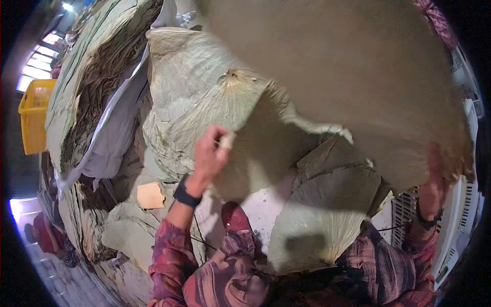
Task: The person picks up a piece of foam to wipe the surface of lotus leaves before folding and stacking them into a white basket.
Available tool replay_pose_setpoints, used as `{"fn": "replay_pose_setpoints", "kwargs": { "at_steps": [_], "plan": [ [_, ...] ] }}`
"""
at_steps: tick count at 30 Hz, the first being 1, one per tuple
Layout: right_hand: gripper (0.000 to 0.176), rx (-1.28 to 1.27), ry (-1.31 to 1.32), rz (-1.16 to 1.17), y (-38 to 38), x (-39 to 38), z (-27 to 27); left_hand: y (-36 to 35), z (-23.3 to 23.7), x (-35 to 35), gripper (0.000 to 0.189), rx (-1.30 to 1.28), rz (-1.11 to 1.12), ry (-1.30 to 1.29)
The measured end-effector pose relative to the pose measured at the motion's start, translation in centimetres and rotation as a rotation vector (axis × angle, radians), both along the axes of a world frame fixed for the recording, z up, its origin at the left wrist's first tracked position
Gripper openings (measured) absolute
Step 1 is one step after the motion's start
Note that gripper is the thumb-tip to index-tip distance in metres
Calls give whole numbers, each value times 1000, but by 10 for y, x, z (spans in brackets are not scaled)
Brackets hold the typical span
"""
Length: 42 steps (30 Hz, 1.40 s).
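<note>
Large dried leaves, grey-green and brown, fill the middle of the head view. My left hand point(209, 156), with a black band on its wrist, has its fingers curled near the edge of a pale ribbed leaf point(220, 110); a small light piece shows at its fingertips. Over on the right, my right hand point(436, 179) is at the lower edge of a big brown leaf point(348, 77), which is raised and blurred. Its fingers are partly hidden and smeared. Across my lap lies another dried leaf point(317, 220).
Stacked leaves point(102, 92) with a white cloth point(120, 133) rise at the left. Beyond them is a yellow crate point(37, 117). White slotted crates point(458, 225) stand at the right. A small tan piece point(151, 196) lies left of my left wrist.
</note>
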State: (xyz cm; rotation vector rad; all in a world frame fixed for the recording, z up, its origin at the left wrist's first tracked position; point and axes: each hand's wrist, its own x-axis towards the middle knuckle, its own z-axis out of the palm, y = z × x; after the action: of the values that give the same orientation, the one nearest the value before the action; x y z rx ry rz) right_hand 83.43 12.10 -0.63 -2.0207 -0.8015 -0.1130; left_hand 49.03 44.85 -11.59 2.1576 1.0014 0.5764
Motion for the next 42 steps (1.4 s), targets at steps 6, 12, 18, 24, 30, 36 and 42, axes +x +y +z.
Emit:
{"fn": "replay_pose_setpoints", "kwargs": {
  "at_steps": [6,12,18,24,30,36,42],
  "plan": [
    [35,51,-375,-181,16,-8,22,-157,-24,18,64,-541,-1097,-511],
    [30,121,218,359,30,-33,21,-71,-35,32,57,-333,-563,14],
    [34,-184,236,434,55,-27,-2,91,-62,31,71,258,-110,-231],
    [36,-248,98,314,33,-3,-24,106,-64,71,62,680,-103,427],
    [41,-68,331,235,22,14,-37,104,-62,73,55,571,-105,395],
    [43,-51,236,187,11,25,-51,99,-65,60,28,543,-263,298],
    [49,651,825,476,-7,50,-81,40,-25,49,28,245,-241,122]
  ]
}}
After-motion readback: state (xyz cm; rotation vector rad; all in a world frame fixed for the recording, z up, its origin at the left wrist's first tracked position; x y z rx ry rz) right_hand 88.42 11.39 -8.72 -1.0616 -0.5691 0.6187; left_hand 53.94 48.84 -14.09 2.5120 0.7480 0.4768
